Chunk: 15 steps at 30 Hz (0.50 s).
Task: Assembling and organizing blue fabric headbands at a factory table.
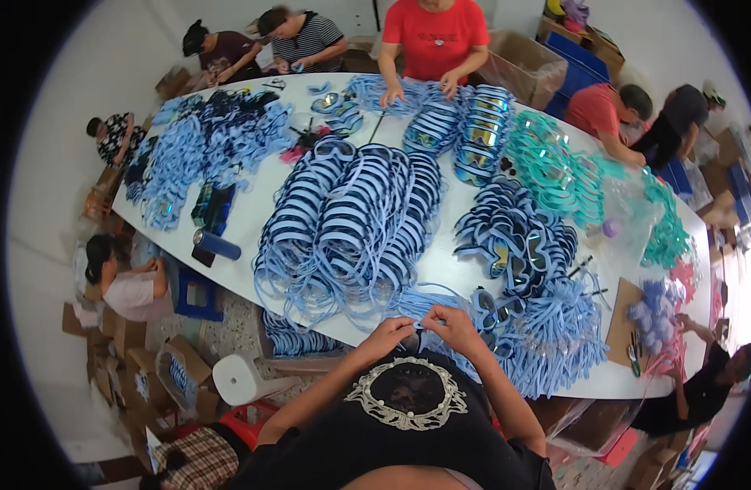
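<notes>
My left hand (392,333) and my right hand (452,328) come together at the table's near edge, fingers pinched. Between their fingertips shows a small light-blue piece of strap (418,325); its finer detail is too small to tell. Just beyond my hands lie light-blue straps (428,302). Close to my right hand are dark-lensed goggles (491,309) and a heap of light-blue straps with clear parts (555,339). Farther ahead stand long stacked rows of light-blue goggles (355,216) with their straps hanging loose.
Green goggles (555,159) and a purple-white bundle (657,314) lie rightward on the white table (253,273). A blue bottle (218,244) stands at left. Several co-workers sit or stand around; one in red (436,33) handles straps opposite. A white stool (240,378) and boxes (183,371) stand below.
</notes>
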Each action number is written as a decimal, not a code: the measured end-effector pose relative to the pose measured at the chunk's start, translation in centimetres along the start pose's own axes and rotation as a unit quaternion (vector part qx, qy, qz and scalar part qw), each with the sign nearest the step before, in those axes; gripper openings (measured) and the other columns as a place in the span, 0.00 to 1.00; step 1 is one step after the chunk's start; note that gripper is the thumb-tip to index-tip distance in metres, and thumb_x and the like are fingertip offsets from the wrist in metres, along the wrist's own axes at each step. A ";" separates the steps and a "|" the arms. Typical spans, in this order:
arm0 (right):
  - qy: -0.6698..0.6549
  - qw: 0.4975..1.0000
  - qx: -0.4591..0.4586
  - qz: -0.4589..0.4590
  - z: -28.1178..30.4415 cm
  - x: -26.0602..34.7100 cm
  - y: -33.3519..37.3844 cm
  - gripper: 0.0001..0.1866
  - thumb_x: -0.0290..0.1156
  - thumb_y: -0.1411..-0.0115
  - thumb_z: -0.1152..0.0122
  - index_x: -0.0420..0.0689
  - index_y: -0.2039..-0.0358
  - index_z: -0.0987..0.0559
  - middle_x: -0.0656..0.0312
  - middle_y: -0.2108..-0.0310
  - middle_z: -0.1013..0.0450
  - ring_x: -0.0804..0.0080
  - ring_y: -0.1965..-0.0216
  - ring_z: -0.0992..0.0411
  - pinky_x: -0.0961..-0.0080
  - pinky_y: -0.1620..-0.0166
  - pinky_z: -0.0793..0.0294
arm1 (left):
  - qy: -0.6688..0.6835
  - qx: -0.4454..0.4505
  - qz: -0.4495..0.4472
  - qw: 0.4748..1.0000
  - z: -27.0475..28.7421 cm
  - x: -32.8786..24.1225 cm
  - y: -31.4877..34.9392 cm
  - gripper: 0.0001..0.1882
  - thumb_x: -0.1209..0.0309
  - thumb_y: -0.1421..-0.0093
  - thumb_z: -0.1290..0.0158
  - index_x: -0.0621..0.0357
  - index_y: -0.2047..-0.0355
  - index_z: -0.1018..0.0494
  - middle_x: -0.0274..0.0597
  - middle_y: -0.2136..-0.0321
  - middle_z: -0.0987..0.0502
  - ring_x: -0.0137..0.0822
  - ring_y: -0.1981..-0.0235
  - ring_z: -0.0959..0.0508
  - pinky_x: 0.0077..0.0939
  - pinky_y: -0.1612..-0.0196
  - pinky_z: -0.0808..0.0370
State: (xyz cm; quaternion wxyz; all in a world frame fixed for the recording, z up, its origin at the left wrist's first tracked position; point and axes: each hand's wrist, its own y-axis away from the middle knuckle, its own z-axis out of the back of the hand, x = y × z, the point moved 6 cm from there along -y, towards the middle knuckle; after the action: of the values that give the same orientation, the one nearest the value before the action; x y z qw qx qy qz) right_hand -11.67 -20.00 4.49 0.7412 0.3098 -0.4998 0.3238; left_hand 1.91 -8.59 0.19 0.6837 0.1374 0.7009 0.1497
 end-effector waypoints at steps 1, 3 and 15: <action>-0.004 1.000 0.003 0.003 0.0 0.0 0.4 0.09 0.32 0.38 0.35 0.38 0.68 0.20 0.66 0.75 0.24 0.81 0.74 0.32 0.78 0.71 0.33 | 0.017 0.020 0.013 1.000 -0.3 0.6 0.1 0.15 0.66 0.31 0.51 0.68 0.56 0.25 0.31 0.68 0.24 0.23 0.65 0.28 0.21 0.59 0.30; -0.008 1.000 0.011 -0.011 -0.4 -0.1 0.5 0.09 0.32 0.40 0.33 0.38 0.70 0.18 0.66 0.77 0.24 0.81 0.75 0.32 0.79 0.71 0.33 | 0.004 0.017 0.004 1.000 0.0 1.7 0.2 0.17 0.66 0.31 0.51 0.69 0.51 0.26 0.33 0.65 0.23 0.24 0.64 0.27 0.22 0.58 0.29; 0.079 0.995 0.000 0.061 -1.1 1.3 1.5 0.08 0.32 0.43 0.30 0.40 0.69 0.16 0.54 0.73 0.20 0.59 0.72 0.23 0.67 0.66 0.25 | -0.065 0.069 -0.006 0.995 -0.1 1.8 0.3 0.21 0.61 0.32 0.49 0.67 0.49 0.25 0.43 0.61 0.21 0.32 0.60 0.23 0.28 0.54 0.28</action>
State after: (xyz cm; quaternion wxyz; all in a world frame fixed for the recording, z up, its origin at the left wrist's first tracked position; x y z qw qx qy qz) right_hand -11.91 -18.03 5.55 0.7571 0.2529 -0.4577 0.3916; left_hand 1.73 -7.58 -1.35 0.7175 0.1897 0.6644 0.0880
